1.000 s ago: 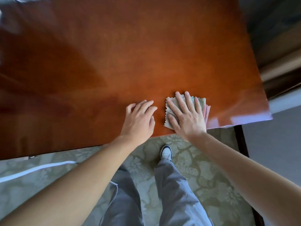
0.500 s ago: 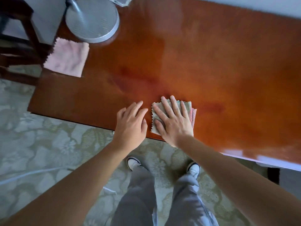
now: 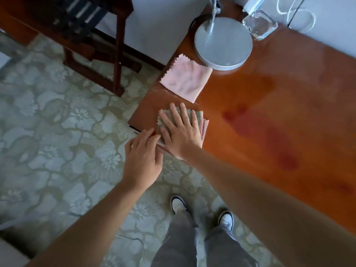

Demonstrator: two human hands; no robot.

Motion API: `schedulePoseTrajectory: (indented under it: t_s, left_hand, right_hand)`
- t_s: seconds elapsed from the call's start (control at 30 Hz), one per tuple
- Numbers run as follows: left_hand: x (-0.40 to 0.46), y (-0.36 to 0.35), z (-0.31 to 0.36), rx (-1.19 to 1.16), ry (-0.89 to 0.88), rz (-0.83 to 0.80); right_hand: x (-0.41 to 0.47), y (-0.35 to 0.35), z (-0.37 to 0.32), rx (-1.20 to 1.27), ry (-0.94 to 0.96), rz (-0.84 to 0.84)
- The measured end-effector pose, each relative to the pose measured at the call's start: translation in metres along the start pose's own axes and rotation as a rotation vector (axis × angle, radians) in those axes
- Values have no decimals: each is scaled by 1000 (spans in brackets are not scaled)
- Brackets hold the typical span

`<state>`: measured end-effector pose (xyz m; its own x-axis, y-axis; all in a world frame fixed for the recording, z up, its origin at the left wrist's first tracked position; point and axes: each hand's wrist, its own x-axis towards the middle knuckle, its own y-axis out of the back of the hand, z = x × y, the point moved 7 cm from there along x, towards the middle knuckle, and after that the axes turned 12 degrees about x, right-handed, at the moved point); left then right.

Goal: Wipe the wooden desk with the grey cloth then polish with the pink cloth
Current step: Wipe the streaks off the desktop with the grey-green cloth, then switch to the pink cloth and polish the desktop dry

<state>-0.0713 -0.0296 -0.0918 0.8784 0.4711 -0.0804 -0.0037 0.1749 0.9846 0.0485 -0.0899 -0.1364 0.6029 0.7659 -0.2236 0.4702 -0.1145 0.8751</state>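
Observation:
The wooden desk (image 3: 269, 116) is glossy reddish brown and fills the right half of the view. My right hand (image 3: 180, 132) lies flat, fingers spread, pressing the folded grey cloth (image 3: 195, 114) onto the desk's near left corner. A pink layer shows at the grey cloth's right edge. My left hand (image 3: 142, 160) hovers just off the desk's front edge, fingers loosely apart and empty, its fingertips near the cloth. The pink cloth (image 3: 185, 78) lies spread on the desk's left end, just beyond the grey one.
A round grey lamp base (image 3: 223, 43) stands behind the pink cloth. A clear glass dish (image 3: 259, 26) sits at the back by the wall. Left of the desk, a dark wooden chair (image 3: 92, 35) stands on floral carpet (image 3: 57, 132). My shoes (image 3: 178, 206) are below.
My right hand has slid the grey cloth leftward along the front edge to the desk's left corner. My left hand moved with it and is now off the desk.

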Motion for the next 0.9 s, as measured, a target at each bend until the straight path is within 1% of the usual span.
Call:
schedulePoseTrajectory:
  t_s: [0.03, 0.1, 0.13, 0.17, 0.23, 0.3, 0.37, 0.43, 0.5, 0.57, 0.67, 0.7, 0.77, 0.8, 0.83, 0.87, 0.9]
  left_hand:
    - [1, 2, -5, -10, 9, -4]
    - [8, 4, -5, -44, -9, 2]
    - [14, 5, 1, -63, -42, 12]
    - [20, 5, 10, -77, -83, 17]
    - [32, 0, 34, -89, -155, 11]
    - [43, -10, 57, -82, -195, -14]
    - [55, -25, 71, -28, -194, -52]
    - [70, -38, 71, 74, -164, -85]
    - [86, -42, 61, 138, -136, -78]
    - [103, -41, 46, 165, -130, -49]
    - [117, -38, 31, 184, -143, -40]
    - [118, -37, 30, 183, -152, -38]
    - [116, -37, 30, 177, -154, -49]
    - [117, -36, 31, 175, -146, -53]
    - [118, -36, 31, 171, -140, -58]
    - [119, -37, 31, 170, -136, -65]
    - [120, -38, 31, 173, -133, -72]
  right_hand:
    - [7, 3, -5, 75, -1, -1]
    - [6, 16, 1, 329, -43, 59]
    - [-4, 24, 10, 403, -59, 112]
    - [-19, 30, 21, 414, -69, 171]
    - [-52, 35, 44, 295, -40, 240]
    - [-78, 31, 61, 141, -6, 219]
    - [-82, 31, 61, 43, 29, 185]
    - [-67, 34, 53, 15, 26, 153]
    - [-46, 30, 46, 39, -25, 84]
    - [-23, 28, 42, 50, -71, 19]
    - [1, 36, 32, 22, -46, -9]
    - [4, 43, 28, 43, -20, 20]
    - [9, 68, 27, 122, 14, 181]
    - [14, 80, 32, 163, 3, 266]
    - [25, 91, 37, 186, -14, 317]
    - [40, 100, 39, 185, -20, 326]
    - [57, 105, 38, 168, -9, 297]
